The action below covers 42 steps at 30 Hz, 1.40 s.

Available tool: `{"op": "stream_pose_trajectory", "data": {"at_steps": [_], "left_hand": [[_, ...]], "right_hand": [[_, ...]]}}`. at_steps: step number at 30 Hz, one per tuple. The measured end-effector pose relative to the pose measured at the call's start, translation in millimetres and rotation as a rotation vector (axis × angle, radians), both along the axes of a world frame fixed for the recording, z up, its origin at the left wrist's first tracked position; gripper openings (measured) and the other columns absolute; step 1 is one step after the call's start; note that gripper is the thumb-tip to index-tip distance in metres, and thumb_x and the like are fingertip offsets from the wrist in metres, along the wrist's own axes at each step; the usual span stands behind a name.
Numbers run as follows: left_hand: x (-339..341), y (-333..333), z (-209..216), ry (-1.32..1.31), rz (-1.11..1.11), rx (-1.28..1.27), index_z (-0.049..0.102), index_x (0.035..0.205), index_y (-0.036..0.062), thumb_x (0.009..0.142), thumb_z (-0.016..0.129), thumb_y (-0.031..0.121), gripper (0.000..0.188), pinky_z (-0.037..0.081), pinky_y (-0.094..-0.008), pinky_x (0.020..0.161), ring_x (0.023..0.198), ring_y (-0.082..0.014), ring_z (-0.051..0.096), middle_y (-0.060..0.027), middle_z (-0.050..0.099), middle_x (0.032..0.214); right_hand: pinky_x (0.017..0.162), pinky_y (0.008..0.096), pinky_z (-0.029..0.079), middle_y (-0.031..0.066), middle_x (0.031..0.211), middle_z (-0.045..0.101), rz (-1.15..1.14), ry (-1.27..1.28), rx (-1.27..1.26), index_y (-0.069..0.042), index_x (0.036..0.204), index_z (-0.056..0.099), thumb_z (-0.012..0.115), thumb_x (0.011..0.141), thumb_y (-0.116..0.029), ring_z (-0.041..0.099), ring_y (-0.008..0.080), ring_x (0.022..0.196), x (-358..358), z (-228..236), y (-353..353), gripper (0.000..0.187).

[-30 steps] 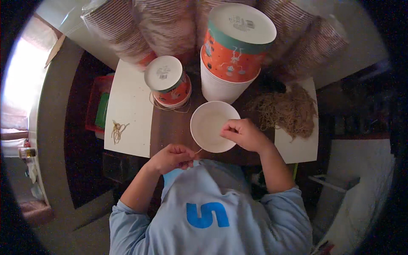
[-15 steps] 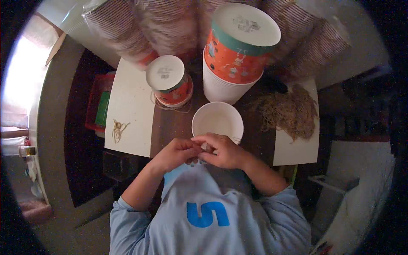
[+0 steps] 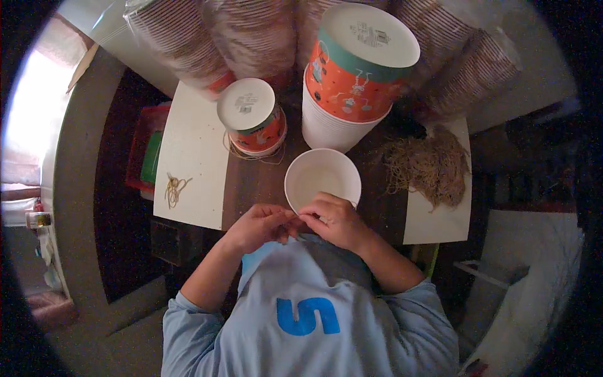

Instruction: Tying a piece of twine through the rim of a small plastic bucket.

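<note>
Hands are seen brought together at the near edge of a dark wooden counter [image 3: 251, 182], just below a white paper bowl [image 3: 322, 179]. The left hand [image 3: 260, 225] and the right hand [image 3: 336, 220] meet fingertip to fingertip, fingers pinched narrow around something too small to be made out. The right hand touches the near rim of the bowl, which stands open and upright.

Behind the bowl, a tall stack of white bowls is topped by an upturned orange and teal tub [image 3: 358, 60] with a white base. To its left, a smaller orange cup [image 3: 251, 116] is stood upside down, with rubber bands looped around its foot. A heap of tan rubber bands [image 3: 427, 166] is piled on the right, partly on a white sheet [image 3: 440, 220]. A few loose bands [image 3: 174, 188] lie on another white sheet [image 3: 191, 144] to the left. Plastic-wrapped sleeves of stacked cups [image 3: 188, 44] are lined up along the back. A light blue shirt [image 3: 308, 314] fills the lower view.
</note>
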State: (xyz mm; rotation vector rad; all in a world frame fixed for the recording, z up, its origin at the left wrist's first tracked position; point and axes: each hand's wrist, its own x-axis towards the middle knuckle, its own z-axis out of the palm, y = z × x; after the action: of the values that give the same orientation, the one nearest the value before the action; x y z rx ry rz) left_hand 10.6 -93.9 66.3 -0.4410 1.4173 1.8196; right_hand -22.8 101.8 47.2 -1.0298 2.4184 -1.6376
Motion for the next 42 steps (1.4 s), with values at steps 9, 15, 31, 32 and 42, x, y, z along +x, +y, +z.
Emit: {"op": "stream_pose_trajectory", "data": {"at_steps": [9, 15, 31, 32, 42], "left_hand": [[4.0, 2.2, -8.1, 0.238, -0.052, -0.128, 0.063, 0.087, 0.0019, 0.085, 0.057, 0.015, 0.015, 0.045, -0.0205, 0.059, 0.064, -0.0072, 0.054, -0.0026, 0.062, 0.075], [7.4, 8.0, -18.7, 0.391, -0.022, -0.266, 0.065, 0.084, 0.0004, 0.079, 0.062, 0.010, 0.011, 0.046, -0.0238, 0.059, 0.066, -0.0098, 0.056, -0.0042, 0.062, 0.072], [-78.8, -2.1, -68.3, 0.808, 0.115, -0.888, 0.065, 0.091, 0.0021, 0.079, 0.056, 0.015, 0.020, 0.049, -0.0298, 0.063, 0.067, -0.0171, 0.062, -0.0165, 0.063, 0.076], [-80.8, -3.3, -72.7, 0.779, 0.097, -0.849, 0.065, 0.091, 0.0020, 0.079, 0.056, 0.015, 0.020, 0.049, -0.0297, 0.062, 0.067, -0.0173, 0.062, -0.0166, 0.064, 0.075], [-85.5, -10.3, -87.1, 0.742, 0.050, -0.787, 0.065, 0.092, 0.0018, 0.078, 0.057, 0.017, 0.022, 0.049, -0.0300, 0.064, 0.071, -0.0173, 0.064, -0.0179, 0.064, 0.077]], "right_hand": [[0.060, 0.0335, 0.048, 0.0088, 0.074, 0.057, 0.029, -0.053, 0.052, -0.006, 0.081, 0.061, 0.064, 0.073, -0.008, 0.059, 0.0248, 0.067, 2.3, -2.3, -0.3, 0.009], [0.064, 0.0397, 0.049, 0.0110, 0.075, 0.057, 0.044, 0.091, 0.153, -0.004, 0.080, 0.059, 0.062, 0.073, -0.013, 0.058, 0.0288, 0.071, 0.5, -6.3, 0.3, 0.012], [0.061, 0.0362, 0.048, 0.0156, 0.072, 0.062, -0.296, -0.335, 0.024, 0.000, 0.072, 0.061, 0.060, 0.073, -0.010, 0.062, 0.0277, 0.067, -82.6, -85.9, -30.0, 0.011], [0.061, 0.0362, 0.048, 0.0156, 0.072, 0.062, -0.293, -0.337, 0.023, 0.000, 0.072, 0.061, 0.060, 0.073, -0.010, 0.062, 0.0277, 0.067, -83.9, -86.1, -30.8, 0.011], [0.062, 0.0419, 0.046, 0.0179, 0.071, 0.059, -0.328, -0.171, 0.094, 0.001, 0.065, 0.058, 0.059, 0.070, -0.009, 0.058, 0.0333, 0.067, -85.5, -96.2, -40.1, 0.011]]}}
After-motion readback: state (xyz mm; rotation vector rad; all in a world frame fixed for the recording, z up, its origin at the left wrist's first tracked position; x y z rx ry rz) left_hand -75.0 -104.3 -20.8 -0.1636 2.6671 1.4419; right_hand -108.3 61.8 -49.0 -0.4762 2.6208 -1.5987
